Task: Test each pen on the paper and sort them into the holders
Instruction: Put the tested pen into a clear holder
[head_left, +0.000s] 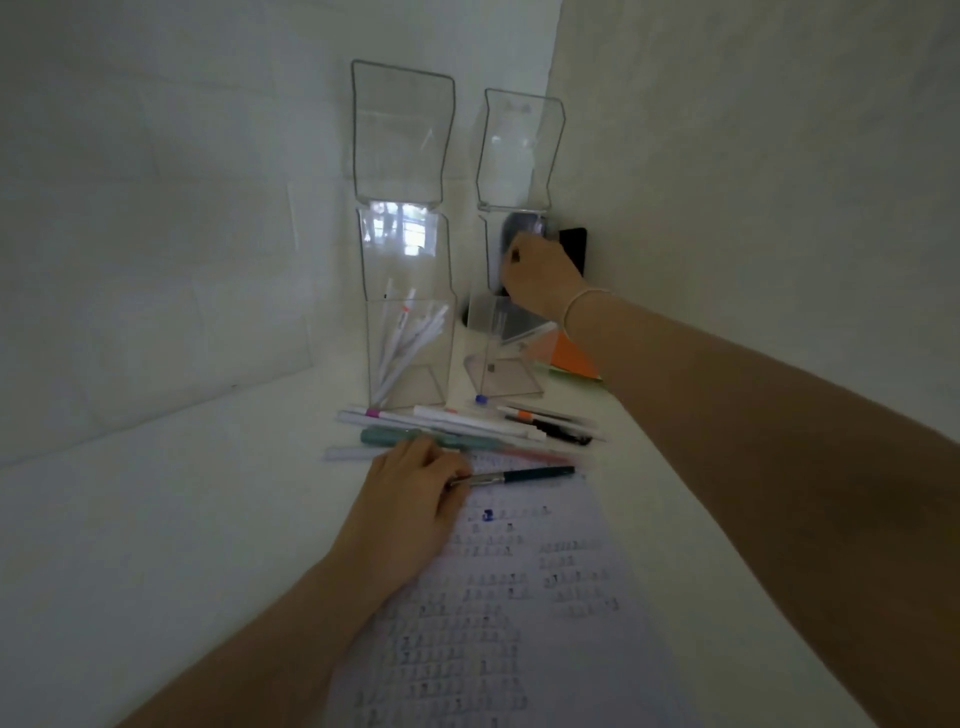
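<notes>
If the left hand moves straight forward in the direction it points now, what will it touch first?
Most likely the teal-green pen in the loose pile, lying directly beyond the left hand, which holds a dark green pen with a silver end. Depth is unclear; its fingertips may already touch it.

arms: bare, no sleeves | right wrist (584, 306) — thin pale band | hands: no gloves
</notes>
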